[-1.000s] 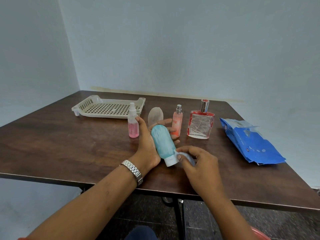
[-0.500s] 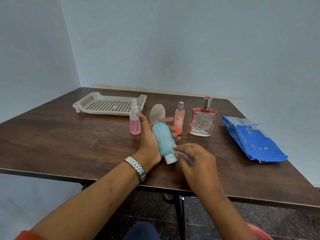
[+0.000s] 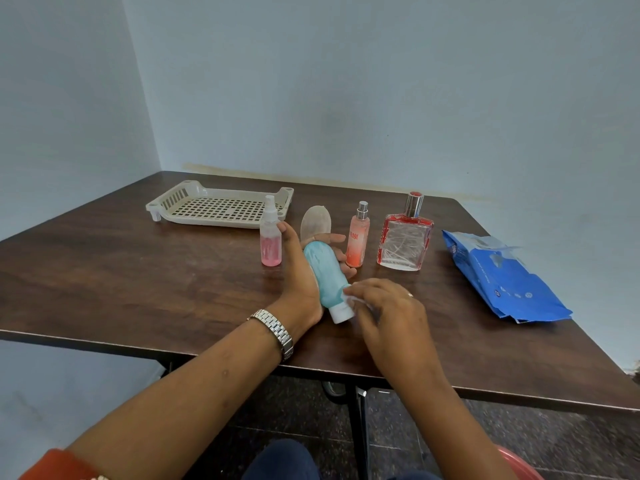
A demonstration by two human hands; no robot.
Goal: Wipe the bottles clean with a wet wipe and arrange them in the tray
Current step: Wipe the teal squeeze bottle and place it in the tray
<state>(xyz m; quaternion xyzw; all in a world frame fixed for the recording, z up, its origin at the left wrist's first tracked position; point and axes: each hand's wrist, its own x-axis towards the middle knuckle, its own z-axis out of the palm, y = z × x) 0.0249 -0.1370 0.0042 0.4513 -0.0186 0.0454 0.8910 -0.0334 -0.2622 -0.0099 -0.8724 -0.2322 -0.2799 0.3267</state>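
**Position.** The teal bottle [image 3: 325, 275] is held tilted over the middle of the desk [image 3: 138, 271], with its white cap [image 3: 341, 311] towards the near edge.

**Hands.** The left hand [image 3: 299, 271] grips the bottle's body, thumb on one side and fingers curled round the far side. The right hand [image 3: 388, 306] pinches the wet wipe [image 3: 353, 298] against the bottle just above the cap.

**Handling, as judged.**
- The teal bottle looks plastic, light and somewhat squeezable. It is likely slippery once damp, so hold it at mid-body, not by the cap.
- The glass perfume bottle [image 3: 405, 240] looks heavier and fragile. Take it by its flat sides.

**Clearance.**
- The pink spray bottle [image 3: 270, 242] stands just beside the left thumb, and the orange spray bottle [image 3: 356, 242] just beside the fingers. Both are narrow and easily toppled.
- The tray [image 3: 166, 202] sits towards the far left corner. The open desk left of the pink bottle offers the safer route to it.
- The wipes pack [image 3: 502, 278] lies near the right edge.
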